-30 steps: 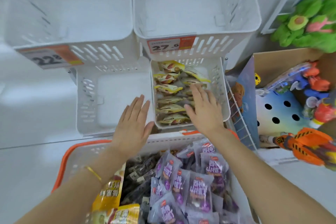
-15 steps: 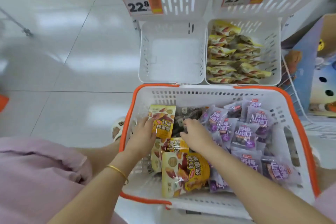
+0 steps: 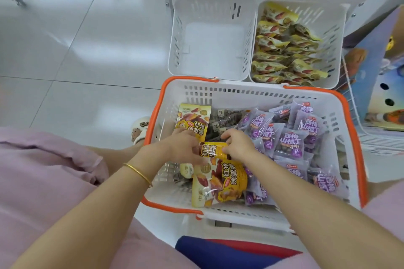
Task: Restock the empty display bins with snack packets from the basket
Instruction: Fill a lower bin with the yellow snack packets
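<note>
Snack packets point(image 3: 220, 181) are lying in the basket point(image 3: 240, 91) beneath our hands, and we are holding one yellow packet point(image 3: 213, 149) between them: our left hand point(image 3: 183, 148) is pinching one end while our right hand point(image 3: 238, 145) is curling round the other. The empty bin point(image 3: 209, 50) is sitting straight ahead of the left hand, past the basket rim. We are judging it best to be gathering yellow ones flat, leaving the purple packets point(image 3: 288, 142) right of the right hand.

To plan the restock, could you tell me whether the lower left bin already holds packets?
No, the lower left bin shows only its bare white floor.
</note>
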The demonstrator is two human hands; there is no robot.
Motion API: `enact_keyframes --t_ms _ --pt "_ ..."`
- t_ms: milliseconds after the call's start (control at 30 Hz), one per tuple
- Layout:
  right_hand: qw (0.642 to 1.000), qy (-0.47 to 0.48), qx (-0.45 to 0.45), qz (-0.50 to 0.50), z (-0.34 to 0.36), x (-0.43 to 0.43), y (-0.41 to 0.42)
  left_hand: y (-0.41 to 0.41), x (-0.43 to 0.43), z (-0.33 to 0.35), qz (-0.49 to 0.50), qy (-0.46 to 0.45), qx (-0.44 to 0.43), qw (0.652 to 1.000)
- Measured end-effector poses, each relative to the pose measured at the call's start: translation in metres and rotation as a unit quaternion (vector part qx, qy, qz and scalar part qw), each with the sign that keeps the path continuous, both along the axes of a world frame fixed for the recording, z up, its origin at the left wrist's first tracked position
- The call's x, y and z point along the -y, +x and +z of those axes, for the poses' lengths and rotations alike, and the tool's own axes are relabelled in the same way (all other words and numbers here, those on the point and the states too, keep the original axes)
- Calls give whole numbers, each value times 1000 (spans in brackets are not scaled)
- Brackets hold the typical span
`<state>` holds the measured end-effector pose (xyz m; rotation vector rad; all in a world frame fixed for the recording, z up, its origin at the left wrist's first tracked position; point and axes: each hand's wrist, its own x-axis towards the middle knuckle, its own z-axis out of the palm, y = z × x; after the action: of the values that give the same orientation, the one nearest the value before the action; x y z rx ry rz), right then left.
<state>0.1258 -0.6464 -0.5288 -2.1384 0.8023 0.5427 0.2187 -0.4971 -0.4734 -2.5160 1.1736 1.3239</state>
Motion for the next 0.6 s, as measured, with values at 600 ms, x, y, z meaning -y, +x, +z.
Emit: enact_keyframes --t_ms 600 --pt "897 178 199 -352 65 91 -37 30 19 30 269 -244 -21 932"
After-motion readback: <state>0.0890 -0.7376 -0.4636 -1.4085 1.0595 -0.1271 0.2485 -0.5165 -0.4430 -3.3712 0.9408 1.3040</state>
